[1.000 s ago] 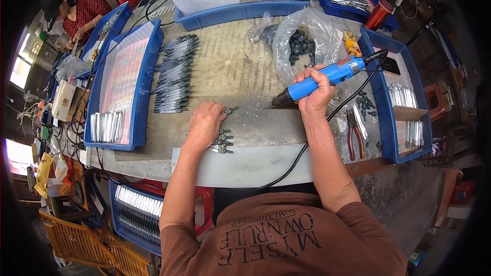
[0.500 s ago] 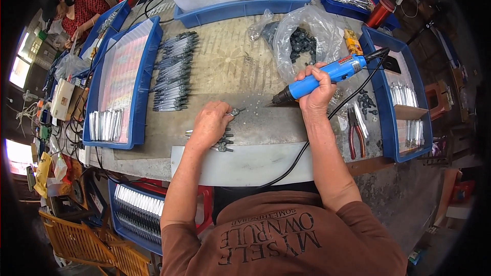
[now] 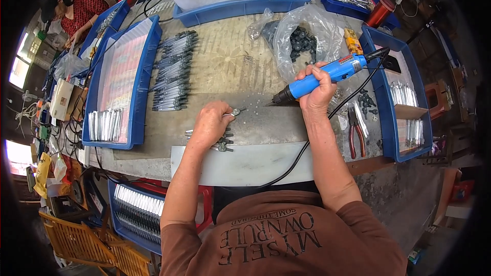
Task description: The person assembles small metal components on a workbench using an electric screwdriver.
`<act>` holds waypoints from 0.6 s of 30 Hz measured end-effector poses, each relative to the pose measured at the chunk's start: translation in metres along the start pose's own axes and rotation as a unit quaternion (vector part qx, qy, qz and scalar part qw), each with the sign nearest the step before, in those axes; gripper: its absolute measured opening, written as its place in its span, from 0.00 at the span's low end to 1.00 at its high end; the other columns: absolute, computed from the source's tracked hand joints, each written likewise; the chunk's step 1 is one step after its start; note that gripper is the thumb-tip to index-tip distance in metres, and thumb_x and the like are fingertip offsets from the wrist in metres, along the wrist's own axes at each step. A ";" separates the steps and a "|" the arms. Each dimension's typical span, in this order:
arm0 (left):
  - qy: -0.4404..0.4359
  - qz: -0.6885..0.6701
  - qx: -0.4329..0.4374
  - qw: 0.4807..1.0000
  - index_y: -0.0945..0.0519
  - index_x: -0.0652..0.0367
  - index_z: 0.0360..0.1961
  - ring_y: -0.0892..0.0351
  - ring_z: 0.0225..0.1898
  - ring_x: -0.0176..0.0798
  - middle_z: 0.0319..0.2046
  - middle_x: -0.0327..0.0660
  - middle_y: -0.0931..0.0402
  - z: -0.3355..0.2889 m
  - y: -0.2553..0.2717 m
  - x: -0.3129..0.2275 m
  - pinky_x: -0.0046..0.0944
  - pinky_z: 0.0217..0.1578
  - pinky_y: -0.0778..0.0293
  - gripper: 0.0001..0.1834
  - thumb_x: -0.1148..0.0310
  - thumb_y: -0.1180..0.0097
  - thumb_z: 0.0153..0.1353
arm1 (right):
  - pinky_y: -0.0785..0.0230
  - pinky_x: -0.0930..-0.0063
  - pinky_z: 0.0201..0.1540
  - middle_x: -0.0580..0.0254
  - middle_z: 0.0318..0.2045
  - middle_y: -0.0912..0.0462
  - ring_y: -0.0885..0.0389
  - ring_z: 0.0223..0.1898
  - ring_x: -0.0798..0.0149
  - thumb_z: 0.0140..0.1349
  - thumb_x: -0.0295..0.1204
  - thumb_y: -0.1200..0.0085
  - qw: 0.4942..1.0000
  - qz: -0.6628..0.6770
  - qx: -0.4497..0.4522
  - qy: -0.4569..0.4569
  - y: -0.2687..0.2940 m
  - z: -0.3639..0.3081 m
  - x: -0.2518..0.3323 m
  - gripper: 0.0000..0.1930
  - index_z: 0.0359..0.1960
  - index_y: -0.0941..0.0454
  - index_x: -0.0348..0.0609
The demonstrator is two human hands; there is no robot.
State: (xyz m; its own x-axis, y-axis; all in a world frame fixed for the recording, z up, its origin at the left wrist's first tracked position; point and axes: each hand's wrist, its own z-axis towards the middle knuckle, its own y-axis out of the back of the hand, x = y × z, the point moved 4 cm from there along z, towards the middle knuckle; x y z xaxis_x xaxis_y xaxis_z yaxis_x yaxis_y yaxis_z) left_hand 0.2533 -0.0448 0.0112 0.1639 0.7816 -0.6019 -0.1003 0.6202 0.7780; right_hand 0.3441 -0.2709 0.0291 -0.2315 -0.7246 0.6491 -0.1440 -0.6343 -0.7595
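My right hand [image 3: 316,92] is wrapped round a blue electric screwdriver [image 3: 335,71], whose dark tip points left and down over the bench. Between the fingertips of my left hand [image 3: 209,123] is a small dark grey part [image 3: 237,111]; its far end sticks out to the right, and the rest is hidden by the hand. Several similar dark-ended metal pieces [image 3: 223,143] lie under and beside that hand. Tiny clear or silver bits [image 3: 257,106] are scattered between the part and the screwdriver's tip, which are apart.
Rows of dark-ended silver pieces [image 3: 174,71] lie left of centre. Blue trays [image 3: 138,107] flank the bench, with another tray [image 3: 240,11] behind. A clear bag [image 3: 332,38] holds dark parts. Pliers [image 3: 354,130] lie at right, near the black cable [image 3: 291,167]. A co-worker [image 3: 84,13] sits far left.
The small part in my left fingers has turned and shifted very slightly. My right hand and the screwdriver have stayed in place.
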 end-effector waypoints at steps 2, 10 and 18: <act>0.003 -0.001 -0.003 1.000 0.25 0.64 0.26 0.26 0.30 0.47 0.25 0.46 0.26 0.000 -0.001 0.002 0.39 0.32 0.31 0.09 0.75 0.39 0.42 | 0.32 0.67 0.22 0.60 0.19 0.32 0.29 0.16 0.62 0.42 0.23 0.51 1.000 -0.004 0.001 0.004 0.001 0.001 -0.001 0.12 0.31 0.35 0.38; 0.023 -0.004 -0.008 1.000 0.25 0.64 0.27 0.26 0.30 0.48 0.25 0.47 0.26 0.000 0.000 0.003 0.39 0.32 0.32 0.09 0.75 0.40 0.43 | 0.31 0.68 0.22 0.60 0.19 0.32 0.30 0.16 0.62 0.42 0.22 0.51 1.000 0.002 0.001 0.005 -0.001 0.000 0.000 0.12 0.31 0.35 0.37; 0.009 -0.043 -0.027 0.999 0.25 0.64 0.29 0.28 0.33 0.50 0.27 0.47 0.28 -0.004 0.006 0.002 0.42 0.34 0.33 0.09 0.75 0.42 0.45 | 0.32 0.68 0.21 0.59 0.19 0.32 0.30 0.16 0.62 0.42 0.22 0.52 1.000 0.000 0.000 0.003 0.001 0.001 -0.002 0.12 0.31 0.35 0.37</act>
State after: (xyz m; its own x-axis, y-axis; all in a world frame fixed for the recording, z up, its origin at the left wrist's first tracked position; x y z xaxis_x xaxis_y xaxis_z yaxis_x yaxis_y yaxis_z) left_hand 0.2494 -0.0393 0.0134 0.1571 0.7257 -0.6698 -0.1399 0.6878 0.7123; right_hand 0.3453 -0.2705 0.0273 -0.2376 -0.7230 0.6487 -0.1437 -0.6343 -0.7596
